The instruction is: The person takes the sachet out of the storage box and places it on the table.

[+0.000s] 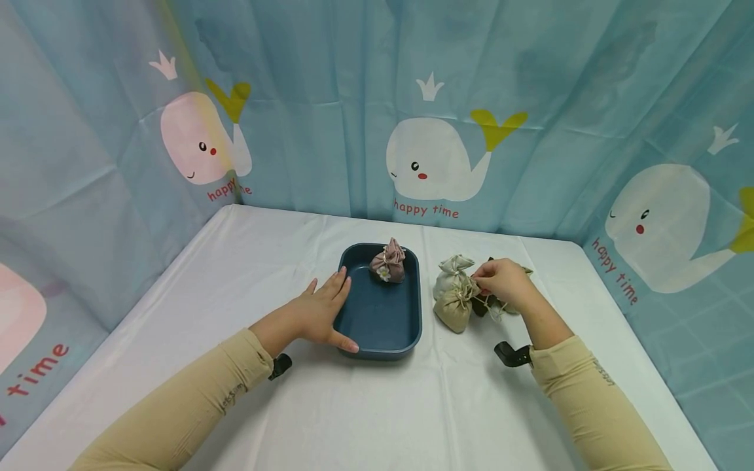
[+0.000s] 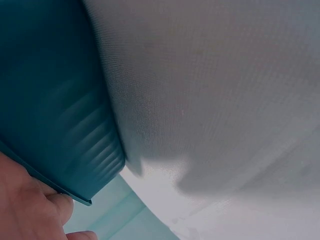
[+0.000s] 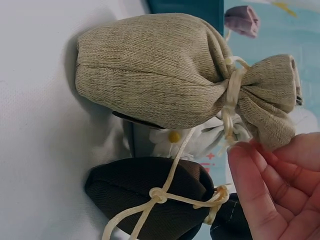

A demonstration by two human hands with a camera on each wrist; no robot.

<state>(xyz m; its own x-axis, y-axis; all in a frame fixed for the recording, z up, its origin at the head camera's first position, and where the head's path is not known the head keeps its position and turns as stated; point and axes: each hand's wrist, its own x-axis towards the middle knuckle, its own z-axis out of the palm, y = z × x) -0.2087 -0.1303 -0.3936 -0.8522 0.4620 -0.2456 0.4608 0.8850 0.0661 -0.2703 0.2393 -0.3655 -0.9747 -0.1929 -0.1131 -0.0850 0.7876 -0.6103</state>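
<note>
A dark blue rectangular tub [image 1: 379, 320] stands on the white-covered table. My left hand [image 1: 321, 311] lies along its left rim, fingers spread and thumb near the front corner; the left wrist view shows fingers at the rim [image 2: 47, 187]. Inside the tub, at the far end, sits a mauve drawstring pouch [image 1: 390, 263] with a small white flower. To the right, my right hand [image 1: 505, 281] pinches the gathered top of a beige drawstring pouch [image 3: 155, 70], its body standing on the table. A black drawstring pouch [image 3: 150, 192] with cream cord is beside it.
A pale grey-green pouch [image 1: 450, 275] stands behind the beige one. Another olive pouch [image 1: 526, 269] is partly hidden behind my right hand. Blue curtains [image 1: 306, 144] with whale prints rise at the table's back and sides.
</note>
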